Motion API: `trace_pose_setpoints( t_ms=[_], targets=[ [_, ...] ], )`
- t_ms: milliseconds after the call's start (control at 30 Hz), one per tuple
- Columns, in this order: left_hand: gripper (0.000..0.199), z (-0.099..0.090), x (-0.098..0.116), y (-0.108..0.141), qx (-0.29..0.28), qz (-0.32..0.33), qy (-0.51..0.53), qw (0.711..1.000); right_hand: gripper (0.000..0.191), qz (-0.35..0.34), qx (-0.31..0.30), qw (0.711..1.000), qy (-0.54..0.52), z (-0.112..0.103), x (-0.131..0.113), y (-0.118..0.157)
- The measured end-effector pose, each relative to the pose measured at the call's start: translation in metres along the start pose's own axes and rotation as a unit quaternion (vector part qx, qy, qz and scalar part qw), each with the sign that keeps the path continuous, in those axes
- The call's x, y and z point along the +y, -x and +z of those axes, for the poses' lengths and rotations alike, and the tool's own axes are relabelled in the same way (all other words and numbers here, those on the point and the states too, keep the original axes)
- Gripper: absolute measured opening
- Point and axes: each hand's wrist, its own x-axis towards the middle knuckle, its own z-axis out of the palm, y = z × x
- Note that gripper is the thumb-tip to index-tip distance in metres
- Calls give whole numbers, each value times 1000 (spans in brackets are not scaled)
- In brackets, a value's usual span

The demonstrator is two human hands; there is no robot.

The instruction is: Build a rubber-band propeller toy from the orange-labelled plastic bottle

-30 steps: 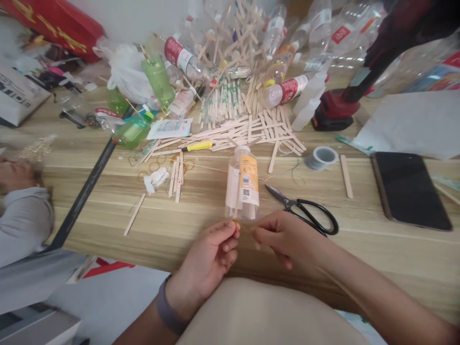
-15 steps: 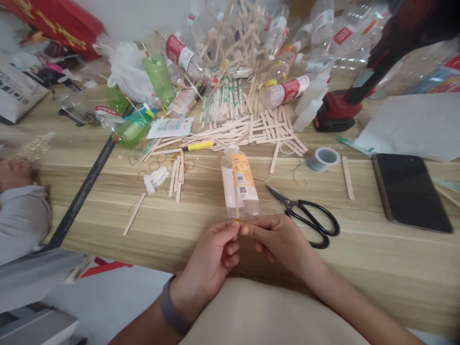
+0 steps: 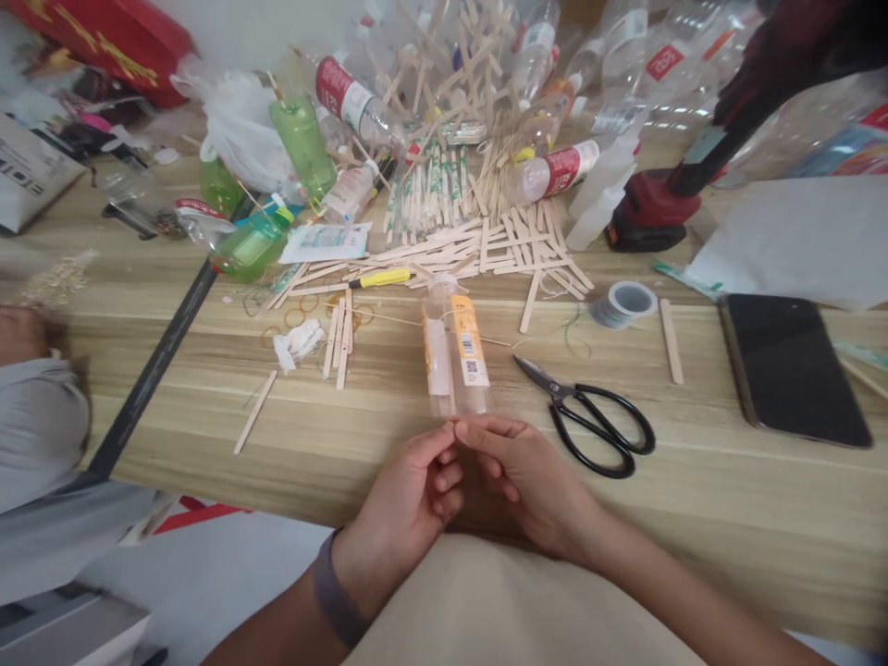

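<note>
A clear plastic bottle (image 3: 438,356) with an orange-and-white label lies on the table, its base toward me. A thin stick (image 3: 451,379) runs along its length, and another stick (image 3: 395,315) crosses it near the neck. Just beyond the base, my left hand (image 3: 416,481) pinches with thumb and forefinger at the near end of the lengthwise stick. My right hand (image 3: 524,472) pinches at the same spot, fingertips touching the left ones. A tiny amber bit between them looks like a rubber band, mostly hidden by the fingers. Black-handled scissors (image 3: 589,412) lie right of my right hand.
Flat wooden sticks (image 3: 450,250) are heaped behind the bottle, with a yellow cutter (image 3: 385,277) in front. A tape roll (image 3: 624,303), a phone (image 3: 795,370) and a cordless power tool (image 3: 652,208) are at right. A co-worker's sleeve (image 3: 42,425) shows at left.
The bottle has rolled slightly and shifted a little left, showing a second orange strip of label. My right hand has drawn in closer to the left; both remain pinched at the stick's end.
</note>
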Motion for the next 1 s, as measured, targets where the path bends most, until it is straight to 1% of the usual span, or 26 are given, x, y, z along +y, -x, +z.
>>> trace_pose_setpoints(
  t_ms=[167,267,467,700,767,900,1000],
  targets=[
    [42,0,-2,-1,9,63,-96,993,31,0,0,1000,-28,3,2,0],
    [43,-1,-2,1,10,77,-145,986,35,-4,-4,999,-40,4,3,0],
    [37,-3,3,2,5,67,-146,987,35,9,-33,998,-48,4,1,-1],
    [36,-3,5,0,-4,64,-163,985,36,6,-37,997,-60,3,2,-2],
    [38,-4,4,0,-1,81,-186,979,35,5,-35,997,-62,3,2,-3],
    [44,-6,2,-1,26,127,-237,963,34,1,-36,998,-59,2,2,-3],
    [45,-7,1,-2,16,128,-243,962,34,1,-35,998,-58,2,3,-3]
  ],
)
